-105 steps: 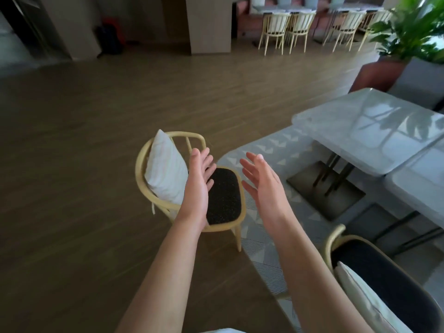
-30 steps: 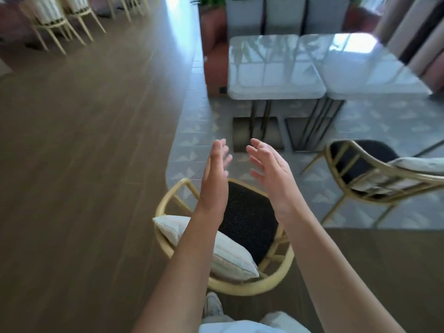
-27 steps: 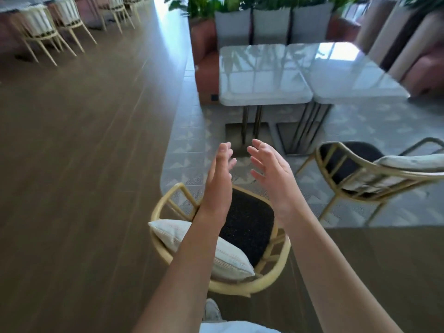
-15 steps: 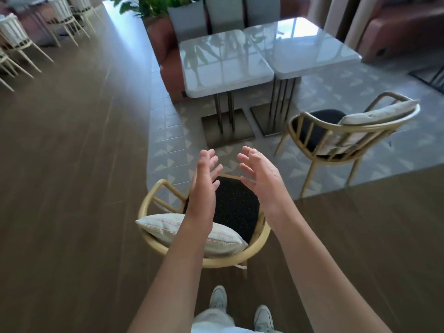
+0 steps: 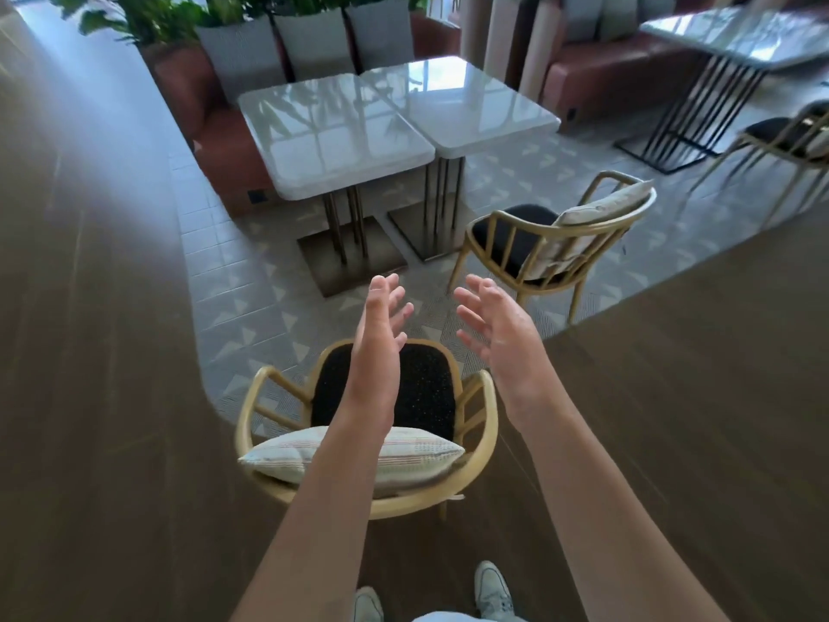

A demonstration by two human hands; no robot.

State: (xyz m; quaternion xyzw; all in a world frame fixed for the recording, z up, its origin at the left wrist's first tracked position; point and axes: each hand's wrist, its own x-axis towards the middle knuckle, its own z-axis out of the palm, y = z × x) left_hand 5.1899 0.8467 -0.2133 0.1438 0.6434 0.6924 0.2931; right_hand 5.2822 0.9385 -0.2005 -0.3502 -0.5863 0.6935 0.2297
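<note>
Chair: yellow wooden armchair with black seat (image 5: 426,388), on the floor, below both hands, apart from them.
Left hand (image 5: 377,343): fingers spread, empty, above the seat.
Right hand (image 5: 498,334): fingers spread, empty, above the chair's right edge.

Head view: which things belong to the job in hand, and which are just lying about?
In hand: left hand and right hand, both open above the near chair, touching nothing; striped cushion at its backrest.
Lying about: second chair, pale cushion on it, white tables, planters, far table.
</note>
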